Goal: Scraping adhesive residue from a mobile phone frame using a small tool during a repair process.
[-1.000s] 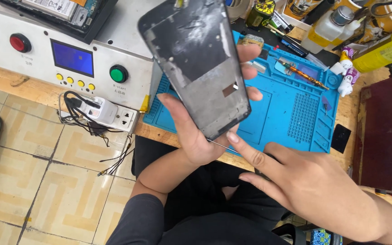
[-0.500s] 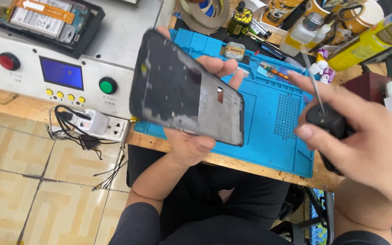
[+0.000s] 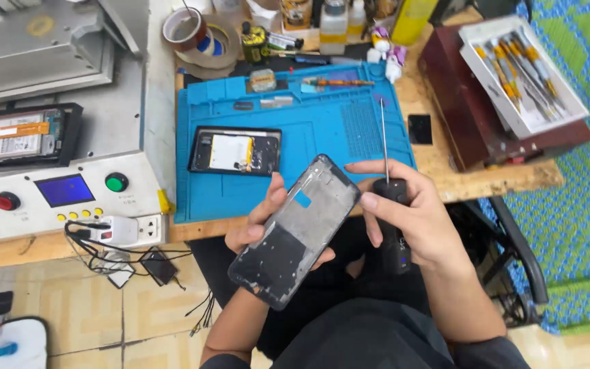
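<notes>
Left hand point(image 3: 257, 222) closed under a dark phone frame point(image 3: 295, 231), fingers curled round its far edge, palm beneath. Right hand point(image 3: 411, 219) wrapped shut around a black electric screwdriver point(image 3: 394, 225), thin bit pointing up and away over the blue mat point(image 3: 322, 137). Frame tilted, long axis running from lower left to upper right, held in front of the worktop point(image 3: 459, 181) edge and above the lap, its upper corner just beside the right-hand fingers.

Compared with half a second ago: frame lower and nearer the body, no longer raised over the mat; now off the worktop edge rather than covering the blue surface. Right hand closer to the frame, screwdriver body upright in the fist instead of out to the side. View swung down and right, so more of the mat uncovered.

On the mat, well apart from both hands, an opened phone point(image 3: 235, 152) with a pale battery showing. Further back, a roll of tape point(image 3: 184, 27), small bottles point(image 3: 334, 24) and an orange-handled tool point(image 3: 339, 83). To the left, a grey machine point(image 3: 69, 184) with a blue screen, green button point(image 3: 116, 182) and red button point(image 3: 7, 201), another opened phone point(image 3: 22, 137) lying on top. At right, a white tray of screwdrivers point(image 3: 520, 75) resting on a dark red box point(image 3: 472, 130). White power strip point(image 3: 128, 230) and tangled cables hanging below the worktop edge.
</notes>
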